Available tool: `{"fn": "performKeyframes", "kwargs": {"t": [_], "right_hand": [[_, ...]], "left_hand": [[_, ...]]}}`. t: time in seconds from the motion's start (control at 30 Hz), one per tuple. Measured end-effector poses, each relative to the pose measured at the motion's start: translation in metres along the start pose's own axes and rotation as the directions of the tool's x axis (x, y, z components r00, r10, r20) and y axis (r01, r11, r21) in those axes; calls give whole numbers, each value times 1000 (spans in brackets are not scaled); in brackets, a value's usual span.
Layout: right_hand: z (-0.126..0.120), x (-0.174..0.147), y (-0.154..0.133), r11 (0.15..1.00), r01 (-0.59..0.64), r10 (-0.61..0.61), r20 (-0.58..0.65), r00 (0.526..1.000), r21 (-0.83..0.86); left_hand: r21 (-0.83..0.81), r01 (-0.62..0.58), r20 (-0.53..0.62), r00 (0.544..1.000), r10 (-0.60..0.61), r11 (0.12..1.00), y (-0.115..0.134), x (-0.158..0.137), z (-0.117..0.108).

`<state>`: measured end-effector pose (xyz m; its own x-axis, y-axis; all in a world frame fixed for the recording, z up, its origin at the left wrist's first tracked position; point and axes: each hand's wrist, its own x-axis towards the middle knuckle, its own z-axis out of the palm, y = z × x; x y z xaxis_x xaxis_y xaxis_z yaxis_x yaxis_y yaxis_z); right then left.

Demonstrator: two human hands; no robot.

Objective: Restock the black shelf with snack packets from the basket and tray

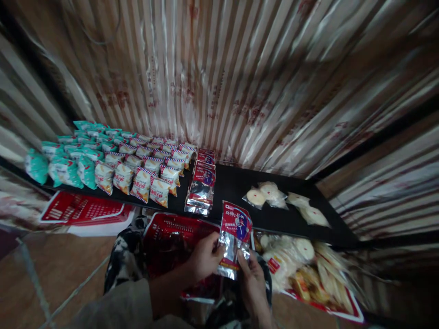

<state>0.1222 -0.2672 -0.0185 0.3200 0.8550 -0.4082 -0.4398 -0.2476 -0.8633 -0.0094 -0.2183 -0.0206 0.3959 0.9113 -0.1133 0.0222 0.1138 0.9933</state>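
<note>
Upright between my hands is a red snack packet (pixel 236 226) with a silvery window and a printed figure. My left hand (pixel 206 256) is closed on its left edge. With thumb and fingers, my right hand (pixel 252 272) pinches its lower right side. Just beyond, on the black shelf (pixel 229 183), a row of matching red packets (pixel 203 176) stands front to back. Below my left arm, a red basket (pixel 164 224) holds dark red contents, partly hidden by my arm.
Left on the shelf stand rows of teal bags (pixel 63 171) and white-and-orange snack bags (pixel 141 183). Clear packs of round white items (pixel 265 195) and flat pale packs (pixel 308 210) lie right. Another red basket (pixel 85 210) sits lower left; bagged goods (pixel 291 256) fill one lower right.
</note>
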Motion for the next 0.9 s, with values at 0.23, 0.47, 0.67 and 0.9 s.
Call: {"fn": "performKeyframes", "kwargs": {"t": [0.23, 0.47, 0.67, 0.9], "right_hand": [[23, 51, -36, 990, 137, -137, -47, 989, -20], [74, 136, -78, 921, 342, -349, -5, 937, -187], [120, 210, -101, 806, 388, -411, 49, 910, -447], [157, 264, -106, 610, 418, -456, 133, 880, -674]], "left_hand": [[184, -37, -110, 992, 58, 982, 35, 57, -5], [344, -1, -301, 947, 111, 939, 70, 141, -33], [504, 36, -454, 861, 229, 863, 88, 199, -62], [624, 92, -465, 842, 274, 776, 87, 231, -87]]}}
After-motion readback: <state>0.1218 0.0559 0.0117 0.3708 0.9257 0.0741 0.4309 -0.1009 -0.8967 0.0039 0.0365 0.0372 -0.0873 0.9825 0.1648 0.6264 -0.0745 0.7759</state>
